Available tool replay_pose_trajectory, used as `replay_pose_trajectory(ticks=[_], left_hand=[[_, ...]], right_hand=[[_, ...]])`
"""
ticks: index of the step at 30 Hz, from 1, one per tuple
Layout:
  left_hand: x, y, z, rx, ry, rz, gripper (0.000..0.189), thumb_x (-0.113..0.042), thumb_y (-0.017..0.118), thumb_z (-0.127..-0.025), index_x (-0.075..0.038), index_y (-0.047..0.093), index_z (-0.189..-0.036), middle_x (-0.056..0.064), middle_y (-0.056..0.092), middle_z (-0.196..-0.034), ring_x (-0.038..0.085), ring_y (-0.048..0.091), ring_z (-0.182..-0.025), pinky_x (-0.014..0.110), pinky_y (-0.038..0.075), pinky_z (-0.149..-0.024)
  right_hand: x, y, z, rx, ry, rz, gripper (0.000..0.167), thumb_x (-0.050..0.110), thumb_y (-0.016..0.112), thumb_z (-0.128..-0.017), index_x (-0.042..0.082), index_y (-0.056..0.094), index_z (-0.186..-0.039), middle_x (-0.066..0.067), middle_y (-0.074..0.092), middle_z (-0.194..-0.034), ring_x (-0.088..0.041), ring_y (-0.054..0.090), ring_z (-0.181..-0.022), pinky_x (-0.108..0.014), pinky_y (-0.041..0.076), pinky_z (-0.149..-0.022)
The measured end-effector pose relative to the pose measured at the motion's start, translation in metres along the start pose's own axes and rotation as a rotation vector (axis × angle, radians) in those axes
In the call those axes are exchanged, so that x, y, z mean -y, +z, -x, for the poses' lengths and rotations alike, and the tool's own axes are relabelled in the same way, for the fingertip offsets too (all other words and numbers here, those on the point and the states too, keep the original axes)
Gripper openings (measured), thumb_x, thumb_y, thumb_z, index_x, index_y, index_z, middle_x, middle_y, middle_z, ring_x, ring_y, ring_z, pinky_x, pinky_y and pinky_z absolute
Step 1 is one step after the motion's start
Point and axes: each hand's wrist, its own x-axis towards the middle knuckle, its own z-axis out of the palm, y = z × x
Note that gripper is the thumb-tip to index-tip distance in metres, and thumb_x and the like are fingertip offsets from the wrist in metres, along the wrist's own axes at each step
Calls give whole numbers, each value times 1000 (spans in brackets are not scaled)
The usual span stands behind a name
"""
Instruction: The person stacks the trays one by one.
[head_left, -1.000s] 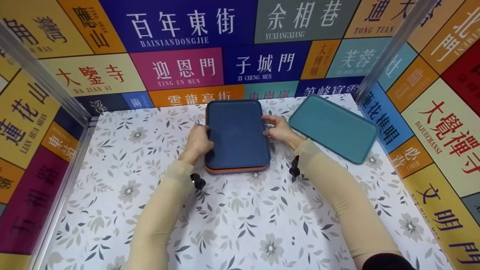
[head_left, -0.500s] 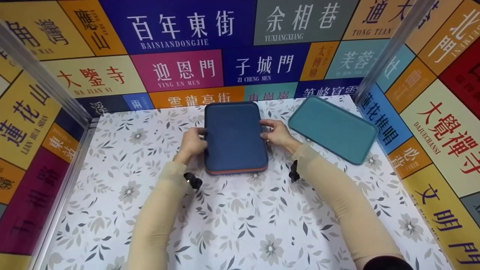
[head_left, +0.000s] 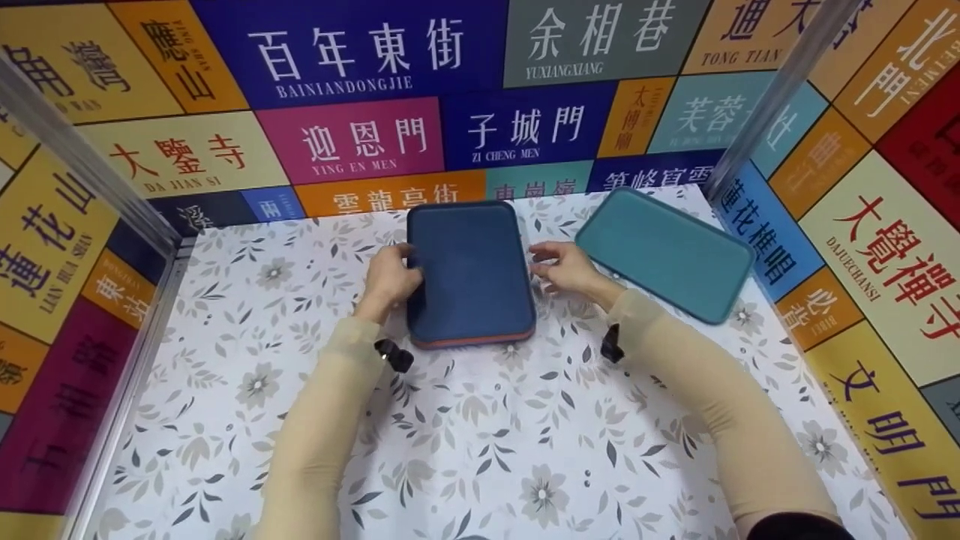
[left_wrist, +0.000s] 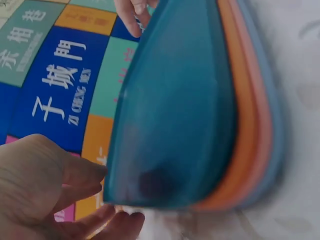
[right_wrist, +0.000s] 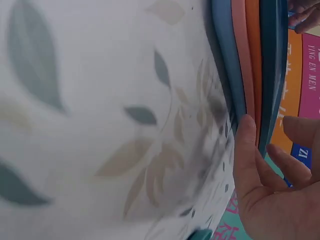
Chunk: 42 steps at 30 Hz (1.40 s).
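A stack of several rectangular trays lies on the patterned tabletop, with a dark blue tray (head_left: 471,270) on top. Below it, orange (left_wrist: 246,120), pink (right_wrist: 240,50) and grey-blue (right_wrist: 226,55) tray edges show in the wrist views. My left hand (head_left: 390,279) rests at the stack's left edge, fingers loosely bent against the rims. On the other side, my right hand (head_left: 566,268) stands slightly apart from the stack in the head view, its fingers spread and loosely bent, holding nothing. A separate teal tray (head_left: 667,255) lies flat and angled to the right.
White floral paper (head_left: 465,450) covers the tabletop. Upright panels with coloured lettering (head_left: 367,139) close off the back and both sides, with metal posts (head_left: 772,97) at the corners. The teal tray sits close to the back right corner.
My right hand has drawn away from the stack's right edge. My left hand shifted slightly left, then back against its side. The stack moved slightly left; the teal tray stayed put.
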Motion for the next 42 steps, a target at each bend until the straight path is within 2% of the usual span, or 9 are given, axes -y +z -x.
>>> replay_pose_trajectory(ticks=[5, 12, 20, 25, 28, 30, 35, 39, 42], left_hand=[[-43, -4, 19, -35, -4, -138, 48, -23, 71, -100, -9, 73, -146, 16, 77, -144, 39, 71, -136, 55, 58, -115], [-75, 10, 18, -41, 61, -167, 43, -28, 73, -102, -9, 77, -141, 16, 78, -141, 39, 73, -132, 55, 59, -113], [-117, 41, 8, 88, 94, -205, 46, -33, 73, -104, -11, 75, -144, 14, 78, -142, 37, 74, -132, 54, 60, -114], [-146, 63, 6, 167, 90, -193, 45, -31, 72, -106, -11, 74, -146, 12, 76, -146, 31, 72, -134, 49, 59, -118], [-161, 75, 0, 208, 53, -162, 44, -31, 71, -104, -10, 75, -143, 11, 76, -146, 29, 72, -133, 47, 59, -118], [-159, 93, -16, 218, 25, -136, 44, -33, 71, -102, -13, 78, -141, 8, 77, -145, 27, 72, -133, 45, 59, -117], [-149, 139, -51, 235, -48, 13, 44, -42, 75, -101, -21, 78, -140, 0, 76, -144, 20, 72, -131, 37, 63, -109], [-173, 131, -25, 283, -121, 182, 47, -34, 76, -105, -11, 73, -146, 7, 73, -148, 22, 73, -126, 36, 69, -93], [-192, 118, 0, 303, -186, 277, 48, -26, 72, -109, -6, 67, -152, 13, 69, -152, 25, 71, -128, 36, 70, -94]], right_hand=[[-9, -27, 9, -33, 32, -1, 53, 13, 63, -112, -4, 53, -162, -31, 58, -163, -47, 68, -134, -33, 70, -87], [-17, -72, 28, -108, 67, -10, 57, 18, 67, -111, -4, 54, -162, -29, 57, -164, -36, 71, -129, -33, 69, -95], [-38, -115, 47, -213, 54, 113, 58, 20, 73, -107, -7, 59, -157, -30, 59, -162, 7, 61, -90, -12, 59, -76], [-53, -143, 67, -235, 114, 141, 61, 24, 73, -108, -4, 56, -160, -29, 56, -166, -1, 65, -99, -10, 57, -76], [-64, -158, 81, -262, 158, 170, 63, 29, 71, -110, -1, 54, -163, -26, 53, -169, -15, 63, -118, -9, 54, -80], [-72, -166, 88, -292, 174, 187, 64, 31, 70, -110, 0, 54, -163, -27, 52, -170, -21, 63, -124, -8, 52, -80], [-89, -186, 105, -373, 255, 165, 67, 36, 69, -110, 5, 51, -167, -24, 48, -174, -15, 66, -115, -10, 54, -81], [-100, -201, 116, -420, 340, 116, 70, 36, 70, -110, 6, 48, -169, -23, 47, -174, -17, 69, -112, -18, 62, -87], [-108, -208, 121, -434, 387, 66, 72, 32, 72, -109, 6, 45, -170, -21, 49, -168, -21, 69, -115, -25, 66, -93]])
